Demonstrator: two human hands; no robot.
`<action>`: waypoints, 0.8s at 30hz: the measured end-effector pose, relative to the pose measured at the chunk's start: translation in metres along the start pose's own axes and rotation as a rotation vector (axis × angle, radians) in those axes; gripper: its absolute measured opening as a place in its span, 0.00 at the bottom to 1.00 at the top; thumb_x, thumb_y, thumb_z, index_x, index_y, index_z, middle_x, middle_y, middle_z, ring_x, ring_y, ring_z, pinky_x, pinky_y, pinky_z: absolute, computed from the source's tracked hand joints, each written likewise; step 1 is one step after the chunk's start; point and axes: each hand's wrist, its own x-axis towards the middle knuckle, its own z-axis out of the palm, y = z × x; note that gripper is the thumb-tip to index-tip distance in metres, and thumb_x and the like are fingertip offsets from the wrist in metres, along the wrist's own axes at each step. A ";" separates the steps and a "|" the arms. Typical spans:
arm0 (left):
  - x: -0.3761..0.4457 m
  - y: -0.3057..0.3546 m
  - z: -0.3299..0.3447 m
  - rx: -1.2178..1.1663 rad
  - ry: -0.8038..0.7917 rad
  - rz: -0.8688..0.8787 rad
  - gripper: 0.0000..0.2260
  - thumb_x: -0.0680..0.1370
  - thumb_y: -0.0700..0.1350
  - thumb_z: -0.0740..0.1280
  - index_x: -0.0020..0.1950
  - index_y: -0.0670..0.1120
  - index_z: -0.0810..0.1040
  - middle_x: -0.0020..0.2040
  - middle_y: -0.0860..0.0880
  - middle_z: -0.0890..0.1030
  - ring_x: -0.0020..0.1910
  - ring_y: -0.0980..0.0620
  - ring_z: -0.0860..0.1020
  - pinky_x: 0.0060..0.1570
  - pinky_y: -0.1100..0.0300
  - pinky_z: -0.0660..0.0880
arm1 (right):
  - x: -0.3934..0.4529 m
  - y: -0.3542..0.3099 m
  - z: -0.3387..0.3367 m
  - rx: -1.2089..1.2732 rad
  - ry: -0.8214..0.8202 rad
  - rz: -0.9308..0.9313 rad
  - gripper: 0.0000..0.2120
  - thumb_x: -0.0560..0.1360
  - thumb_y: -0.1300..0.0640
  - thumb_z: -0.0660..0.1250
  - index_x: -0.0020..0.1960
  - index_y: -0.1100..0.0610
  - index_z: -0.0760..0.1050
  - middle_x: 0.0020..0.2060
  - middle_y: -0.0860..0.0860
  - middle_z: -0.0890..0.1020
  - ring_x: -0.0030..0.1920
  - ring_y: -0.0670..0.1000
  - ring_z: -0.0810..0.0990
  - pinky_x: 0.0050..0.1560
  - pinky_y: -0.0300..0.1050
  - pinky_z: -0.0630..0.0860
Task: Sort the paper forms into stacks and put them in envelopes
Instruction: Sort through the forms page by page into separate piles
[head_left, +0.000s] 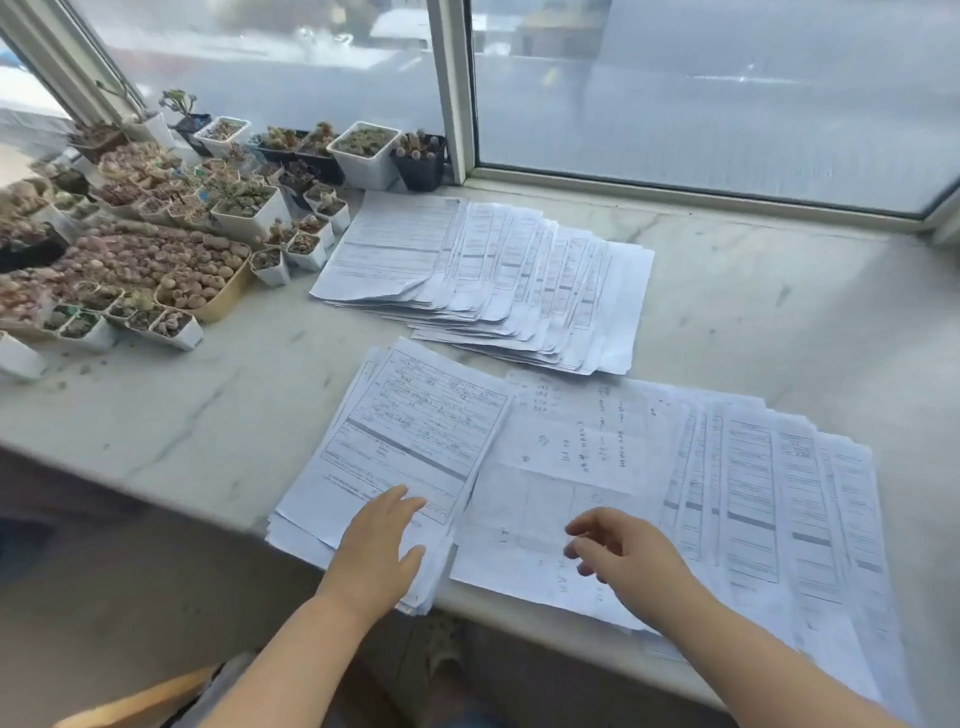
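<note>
Pale grey-veined marble surface (727, 291) spans mid-frame. Large white-framed window (457, 93) fills the top, admitting hazy daylight. Small white and black succulent pots (363, 150) crowd the upper left.

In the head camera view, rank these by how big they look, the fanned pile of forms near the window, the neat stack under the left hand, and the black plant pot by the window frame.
1. Fanned pile, largest.
2. Neat stack; it looks smaller, though it lies nearer the camera, so that ranking seems safe.
3. Black plant pot, plainly smallest.
</note>
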 end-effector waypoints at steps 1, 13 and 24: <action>0.010 -0.016 -0.004 0.019 -0.053 0.011 0.26 0.78 0.49 0.65 0.75 0.54 0.61 0.78 0.54 0.55 0.76 0.54 0.53 0.74 0.61 0.51 | 0.014 -0.010 0.013 0.035 -0.019 0.043 0.06 0.77 0.58 0.65 0.49 0.48 0.78 0.43 0.46 0.85 0.43 0.46 0.83 0.47 0.44 0.78; 0.041 -0.082 -0.014 0.343 -0.323 0.384 0.42 0.49 0.71 0.69 0.61 0.54 0.77 0.65 0.44 0.76 0.60 0.45 0.77 0.51 0.58 0.77 | 0.088 -0.056 0.119 0.225 -0.040 0.457 0.04 0.77 0.58 0.66 0.47 0.51 0.80 0.47 0.51 0.85 0.49 0.48 0.82 0.56 0.47 0.78; 0.040 -0.099 -0.001 0.320 -0.141 0.638 0.37 0.63 0.71 0.65 0.63 0.49 0.70 0.71 0.45 0.70 0.66 0.47 0.71 0.63 0.55 0.72 | 0.082 -0.025 0.130 0.281 0.068 0.257 0.08 0.76 0.56 0.69 0.54 0.49 0.76 0.42 0.49 0.85 0.45 0.46 0.84 0.54 0.49 0.80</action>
